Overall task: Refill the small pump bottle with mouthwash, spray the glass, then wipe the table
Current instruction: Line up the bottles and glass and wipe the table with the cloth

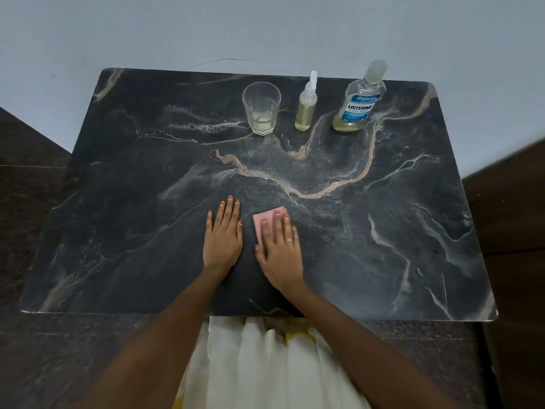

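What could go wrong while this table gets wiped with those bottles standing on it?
The right hand presses the pink cloth flat on the table; a wide sweep toward the far edge could knock the glass, which holds some liquid, and spill it. The slim pump bottle and the mouthwash bottle stand upright beside it; a bump might topple either.

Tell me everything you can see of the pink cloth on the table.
The pink cloth is a small, flat, pale pink rectangle, plain; fabric or thin sponge wipe, I cannot tell. It lies flat on the dark marbled table, toward its near middle. The right hand presses on it with straight fingers, covering its right and near parts. The left hand lies beside it, apart.
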`<state>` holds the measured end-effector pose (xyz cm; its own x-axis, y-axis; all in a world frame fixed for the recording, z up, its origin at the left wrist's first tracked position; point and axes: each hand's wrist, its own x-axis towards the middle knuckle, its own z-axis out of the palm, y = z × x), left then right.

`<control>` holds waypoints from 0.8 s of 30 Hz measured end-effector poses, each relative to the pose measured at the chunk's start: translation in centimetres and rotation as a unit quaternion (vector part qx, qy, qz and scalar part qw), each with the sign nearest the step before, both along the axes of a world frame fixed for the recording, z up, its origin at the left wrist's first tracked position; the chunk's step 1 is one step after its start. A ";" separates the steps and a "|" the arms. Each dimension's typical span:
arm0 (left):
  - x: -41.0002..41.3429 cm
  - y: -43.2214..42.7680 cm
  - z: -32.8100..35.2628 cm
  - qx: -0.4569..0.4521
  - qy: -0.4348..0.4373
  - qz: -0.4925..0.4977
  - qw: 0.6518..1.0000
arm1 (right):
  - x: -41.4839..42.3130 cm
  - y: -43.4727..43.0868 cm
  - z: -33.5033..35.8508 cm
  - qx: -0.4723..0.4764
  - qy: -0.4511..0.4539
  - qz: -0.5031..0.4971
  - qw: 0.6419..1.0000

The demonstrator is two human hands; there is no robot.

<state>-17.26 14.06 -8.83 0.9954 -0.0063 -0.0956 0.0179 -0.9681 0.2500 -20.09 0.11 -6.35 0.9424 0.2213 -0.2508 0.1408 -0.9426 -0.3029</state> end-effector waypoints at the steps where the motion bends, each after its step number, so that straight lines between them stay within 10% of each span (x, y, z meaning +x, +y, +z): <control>1: 0.0 0.1 -0.1 0.006 0.003 -0.004 1.000 | -0.1 1.0 0.0 -0.008 -0.001 0.021 1.000; 24: 0.1 0.0 0.0 -0.027 -0.006 0.004 1.000 | 3.6 -13.1 0.1 -0.049 -0.037 -0.317 0.946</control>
<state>-17.19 14.09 -8.88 0.9965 -0.0037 -0.0835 0.0217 -0.9531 0.3020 -16.47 -13.03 -6.23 0.8939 -0.4156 -0.1682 -0.4450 -0.8678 -0.2210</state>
